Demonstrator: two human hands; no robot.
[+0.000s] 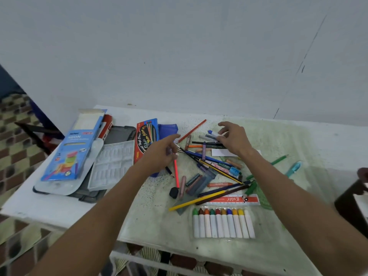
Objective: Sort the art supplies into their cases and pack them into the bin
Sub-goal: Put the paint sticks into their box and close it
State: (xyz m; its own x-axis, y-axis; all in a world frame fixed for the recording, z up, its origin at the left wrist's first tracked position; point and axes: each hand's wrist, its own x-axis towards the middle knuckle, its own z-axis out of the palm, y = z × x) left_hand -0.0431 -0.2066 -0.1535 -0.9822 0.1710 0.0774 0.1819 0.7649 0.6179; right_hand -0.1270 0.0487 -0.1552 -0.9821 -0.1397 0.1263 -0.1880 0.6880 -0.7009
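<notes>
A heap of pencils, pens and crayons lies mixed on the table's middle. My left hand is closed on a pink-red pencil that points toward me, with another thin item poking out near its fingertips. My right hand hovers over the far side of the heap, fingers pinching a blue-capped white marker. A row of white-bodied oil pastels lies in a clear sleeve near the front edge. A red pencil box and a blue neon box lie to the left.
A dark grey bin sits at the left under a white plastic insert tray and a clear lid. An orange ruler, a black eraser and a turquoise pen lie about. A dark chair stands at right.
</notes>
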